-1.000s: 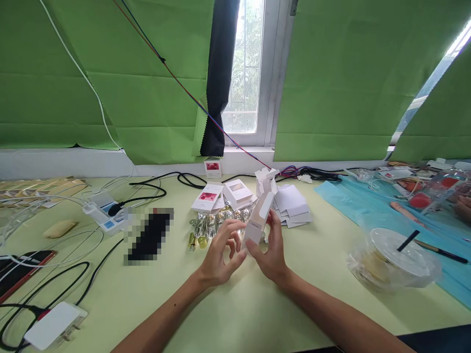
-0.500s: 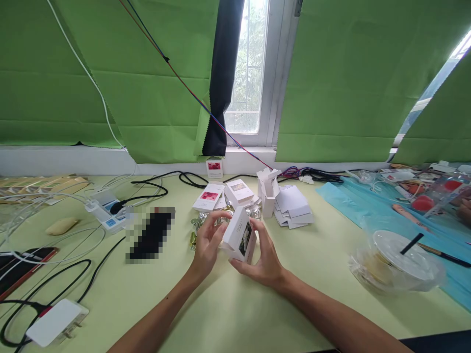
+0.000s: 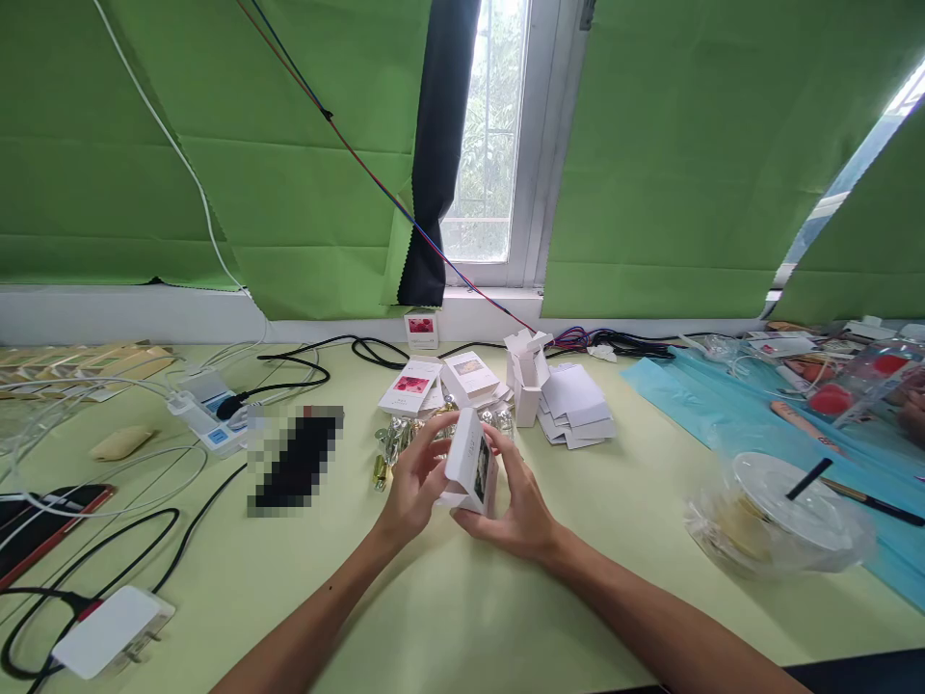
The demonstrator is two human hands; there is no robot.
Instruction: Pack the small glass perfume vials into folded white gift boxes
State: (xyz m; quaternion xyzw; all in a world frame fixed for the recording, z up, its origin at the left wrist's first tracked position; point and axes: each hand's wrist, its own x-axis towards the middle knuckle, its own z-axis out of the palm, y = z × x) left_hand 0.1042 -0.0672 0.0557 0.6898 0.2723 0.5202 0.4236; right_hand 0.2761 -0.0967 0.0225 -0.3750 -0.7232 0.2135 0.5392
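Observation:
A small white box (image 3: 466, 458) with a dark picture on its side is held tilted above the table, between both hands. My left hand (image 3: 417, 482) grips its left side, near a flap at the lower left. Around its right side and lower edge curl the fingers and thumb of my right hand (image 3: 516, 496). Just behind my hands lie shiny gold and silver foil packets (image 3: 396, 439), partly covered by my left hand. Beyond them are a white box with a red flower picture (image 3: 410, 387) and another with a pale picture (image 3: 471, 376).
An upright open white carton (image 3: 527, 381) stands beside flat white cartons (image 3: 578, 410). At right is a lidded cup in plastic (image 3: 777, 511) near blue sheeting (image 3: 672, 390). Leftward are a pixelated dark object (image 3: 298, 463), a power strip (image 3: 209, 414), cables and a white adapter (image 3: 112, 631).
The held box has turned a little, its side picture now showing narrower. My left hand has shifted slightly right, and its fingers have moved along the box.

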